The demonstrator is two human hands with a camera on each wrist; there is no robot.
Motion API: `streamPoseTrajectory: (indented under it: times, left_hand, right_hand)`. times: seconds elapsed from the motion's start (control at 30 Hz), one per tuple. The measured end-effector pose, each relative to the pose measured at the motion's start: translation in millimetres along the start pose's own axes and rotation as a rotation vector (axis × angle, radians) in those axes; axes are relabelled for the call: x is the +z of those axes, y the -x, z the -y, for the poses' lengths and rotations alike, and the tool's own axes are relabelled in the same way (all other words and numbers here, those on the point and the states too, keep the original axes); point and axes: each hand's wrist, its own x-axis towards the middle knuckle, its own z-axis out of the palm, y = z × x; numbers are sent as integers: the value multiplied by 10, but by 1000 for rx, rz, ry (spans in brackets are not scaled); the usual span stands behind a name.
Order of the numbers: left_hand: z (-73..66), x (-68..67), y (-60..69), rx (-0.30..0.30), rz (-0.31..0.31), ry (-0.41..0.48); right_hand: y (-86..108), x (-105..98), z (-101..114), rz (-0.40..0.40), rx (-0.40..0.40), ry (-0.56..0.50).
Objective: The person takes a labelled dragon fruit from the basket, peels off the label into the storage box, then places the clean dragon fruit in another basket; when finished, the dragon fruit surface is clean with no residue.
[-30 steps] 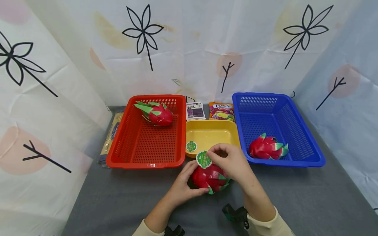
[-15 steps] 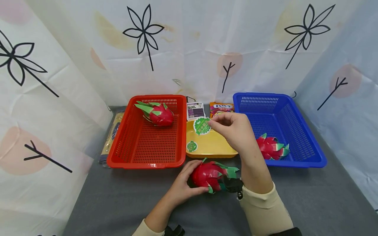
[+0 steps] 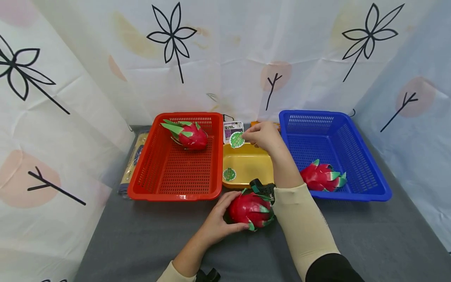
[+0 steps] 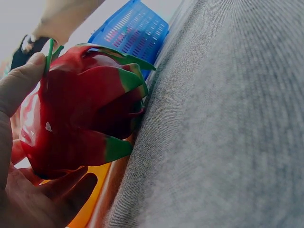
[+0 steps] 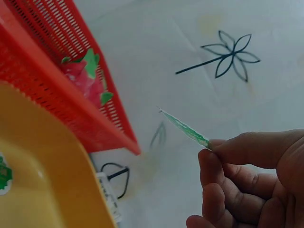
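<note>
My left hand point(image 3: 222, 219) curls around a red dragon fruit point(image 3: 251, 210) with green-tipped scales on the grey cloth; thumb and fingers lie on either side of it in the left wrist view. Between thumb and forefinger my right hand point(image 3: 263, 137) pinches a round green-and-white sticker point(image 3: 237, 140) by its edge. The sticker appears nearly edge-on in the right wrist view. It hangs above the far rim of the yellow tray point(image 3: 253, 182). Inside that tray, at the left, lies another green sticker point(image 3: 229, 174).
The red basket point(image 3: 176, 196) on the left contains a dragon fruit point(image 3: 193, 137), and the blue basket point(image 3: 366, 192) on the right contains another dragon fruit point(image 3: 322, 176). Behind the tray are a printed card point(image 3: 230, 127) and a partly hidden candy packet. A long packet point(image 3: 134, 160) lies left of the red basket.
My right hand has carried the sticker away from the held dragon fruit, forward over the yellow tray to its far rim. My left hand stays on the fruit.
</note>
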Motion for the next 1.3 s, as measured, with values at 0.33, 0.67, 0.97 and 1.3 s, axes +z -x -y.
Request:
streamPoseTrajectory:
  times: [0.33,0.67,0.97,1.3]
  left_hand:
    - [-10,18,8,1,3,-1]
    - [-26,26,-5,2,7,-12]
    - [-18,6,-4,-4,1,-14]
    - [-11,-2,1,2,-11,-16]
  right_hand:
    - [-494,314,-472,115,252,-62]
    - [-654,417,-722,194,389,-39]
    - [-642,484,-795,158,395,-24]
    - [-477,397,-579,232,323,29]
